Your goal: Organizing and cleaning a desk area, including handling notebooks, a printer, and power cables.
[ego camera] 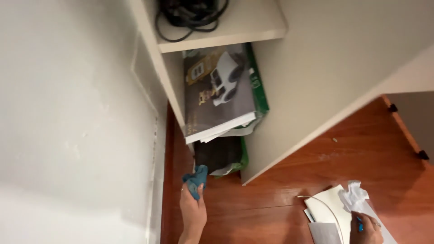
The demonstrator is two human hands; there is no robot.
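My left hand (pixel 192 210) grips a crumpled teal cloth (pixel 195 180) and holds it low, at the foot of the white shelf unit (pixel 212 39), just in front of a dark flat item (pixel 218 153) on the floor. At the bottom right corner my right hand (pixel 365 229) holds a crumpled white paper (pixel 355 197) together with flat white sheets (pixel 329 211). Above the cloth, a large grey box (pixel 217 97) printed with a white toy car leans in the lower shelf compartment.
A coil of black cable (pixel 190 16) lies on the upper shelf. A white wall (pixel 72 122) fills the left side. The wooden floor (pixel 361 149) stretches right, with a door edge and black hinges (pixel 422 154) at the far right.
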